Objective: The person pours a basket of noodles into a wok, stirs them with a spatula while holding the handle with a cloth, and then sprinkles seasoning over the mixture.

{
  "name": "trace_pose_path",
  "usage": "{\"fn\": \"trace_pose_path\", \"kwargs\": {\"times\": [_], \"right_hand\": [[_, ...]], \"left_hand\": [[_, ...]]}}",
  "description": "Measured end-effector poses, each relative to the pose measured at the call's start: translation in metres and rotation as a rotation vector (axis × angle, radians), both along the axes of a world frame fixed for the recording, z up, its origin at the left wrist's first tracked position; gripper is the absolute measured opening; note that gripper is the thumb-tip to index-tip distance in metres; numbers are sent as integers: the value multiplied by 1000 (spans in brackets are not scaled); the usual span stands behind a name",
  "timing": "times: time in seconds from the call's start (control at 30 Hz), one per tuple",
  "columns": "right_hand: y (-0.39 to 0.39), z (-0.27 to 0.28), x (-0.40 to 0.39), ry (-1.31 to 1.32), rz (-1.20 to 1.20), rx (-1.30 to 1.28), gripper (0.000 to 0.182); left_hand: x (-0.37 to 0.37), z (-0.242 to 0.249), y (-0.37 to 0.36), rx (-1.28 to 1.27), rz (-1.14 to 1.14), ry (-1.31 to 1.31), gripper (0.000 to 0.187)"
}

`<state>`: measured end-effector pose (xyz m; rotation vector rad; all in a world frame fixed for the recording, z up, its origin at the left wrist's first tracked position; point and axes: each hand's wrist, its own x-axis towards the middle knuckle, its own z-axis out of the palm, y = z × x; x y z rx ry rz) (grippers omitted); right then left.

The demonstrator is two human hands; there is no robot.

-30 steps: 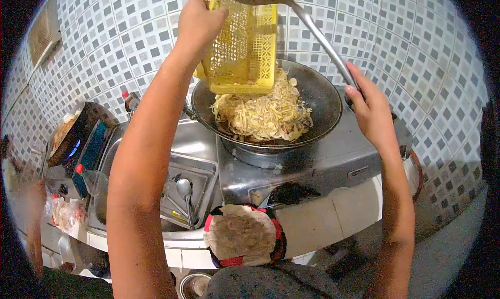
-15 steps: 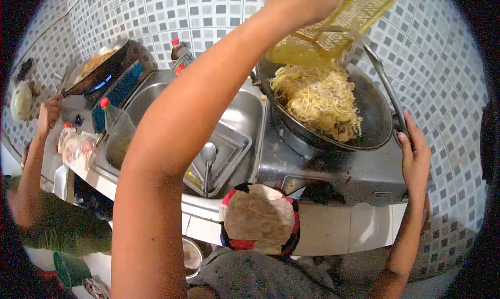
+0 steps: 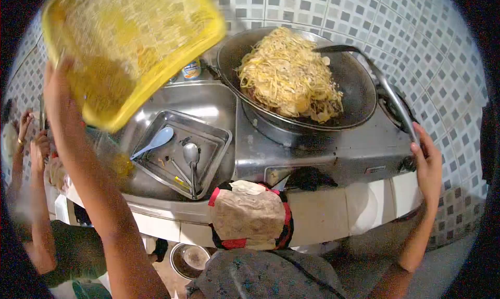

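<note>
My left hand (image 3: pixel 60 85) grips the edge of a yellow perforated plastic basket (image 3: pixel 164 76). The basket is tilted over the left side of the sink, blurred by motion, with bits stuck inside. In my right hand (image 3: pixel 429 166) is the end of a long metal-handled cooking utensil (image 3: pixel 388 88). Its dark head reaches to the noodles, and the tip is partly hidden. A big heap of pale yellow noodles (image 3: pixel 291 75) with sliced bits fills the left and middle of a dark wok (image 3: pixel 359 101) on the stove.
Left of the stove, the sink (image 3: pixel 208 98) holds a metal tray (image 3: pixel 225 142) with a blue spoon (image 3: pixel 160 137) and a metal spoon (image 3: pixel 191 153). A co-worker's hand (image 3: pixel 37 150) is at far left. A brown padded cloth (image 3: pixel 250 215) lies by the counter edge.
The yellow basket has swung left and down from above the wok to over the sink with my left hand. The noodles now show fully. My right hand stays on the utensil.
</note>
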<state>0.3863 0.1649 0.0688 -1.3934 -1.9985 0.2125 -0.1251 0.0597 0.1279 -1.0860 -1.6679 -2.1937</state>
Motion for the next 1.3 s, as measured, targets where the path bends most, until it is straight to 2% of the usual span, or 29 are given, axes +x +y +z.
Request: {"fn": "trace_pose_path", "kwargs": {"times": [0.03, 0.07, 0.13, 0.17, 0.2, 0.23, 0.27, 0.33, 0.37, 0.4, 0.43, 0.5, 0.53, 0.57, 0.63, 0.7, 0.73, 0.77, 0.8, 0.83, 0.87, 1.0, 1.1, 1.13, 1.27, 1.3], "right_hand": [[-1, -1, 7, -18, 2, 55, 32], [-2, -2, 13, 5, -23, 52, 32], [-3, -2, 22, -5, -57, 49, 33], [-3, -3, 23, 43, -84, 21, 33], [-2, -5, 23, 92, -112, -5, 33], [-3, -5, 19, 182, -116, -26, 34], [-3, -6, 15, 191, -102, -35, 34], [0, -4, 11, 206, -76, -40, 33], [3, -4, 11, 193, -67, -39, 33], [6, -6, 11, 181, -57, -34, 32], [11, -7, 11, 173, -48, -27, 32], [15, -6, 10, -10, -71, 115, 31], [10, -2, 0, -14, -91, 99, 31], [10, -3, -2, 14, -84, 110, 30], [10, 2, -5, 30, -88, 85, 29], [7, 12, -12, 6, -110, 13, 28], [7, 14, -15, 13, -73, 41, 28], [7, 15, -18, 19, -69, 57, 27], [8, 14, -19, 27, -64, 70, 27], [10, 13, -20, 32, -57, 81, 27], [13, 12, -20, -13, -61, 127, 27], [14, 16, -25, -86, -99, 180, 27], [8, 25, -29, -131, -189, 126, 28], [10, 24, -27, -146, -182, 200, 28], [11, 27, -22, -162, -196, 256, 28], [10, 29, -21, -171, -210, 246, 29]], "left_hand": [[-46, -22, -20, -18, -106, -36, 29], [-79, -45, -43, -98, -77, -85, 31], [-74, -92, -76, -79, -121, -230, 31], [-56, -111, -80, 7, -94, -338, 29], [-79, -140, -97, -105, -84, -339, 28], [-56, -156, -96, -42, 10, -440, 30], [-59, -178, -97, -140, 93, -505, 28], [-59, -207, -96, -385, -42, -430, 19], [-45, -217, -86, -400, -24, -462, 17], [-42, -228, -81, -428, -158, -514, 22], [-39, -238, -73, -378, -249, -607, 35], [-33, -245, -66, -714, -75, -357, 46], [-30, -239, -57, -729, -55, -48, 56], [-17, -235, -59, -1009, 583, 573, 55], [33, -201, -47, -923, 414, 640, 43], [69, -210, -47, -849, -60, 618, 33], [109, -188, -44, -950, -242, 637, 28], [139, -174, -38, -935, -608, 594, 28], [157, -178, -38, -860, -880, 628, 32], [171, -191, -35, -879, -1054, 693, 30], [176, -210, -35, -852, -950, 979, 29], [181, -220, -30, -926, -978, 1018, 24], [181, -219, -31, -859, -955, 1055, 21], [178, -222, -30, -847, -988, 1057, 20], [162, -211, -23, -912, -1209, 680, 25], [165, -205, -25, -916, -1142, 818, 26]]}}
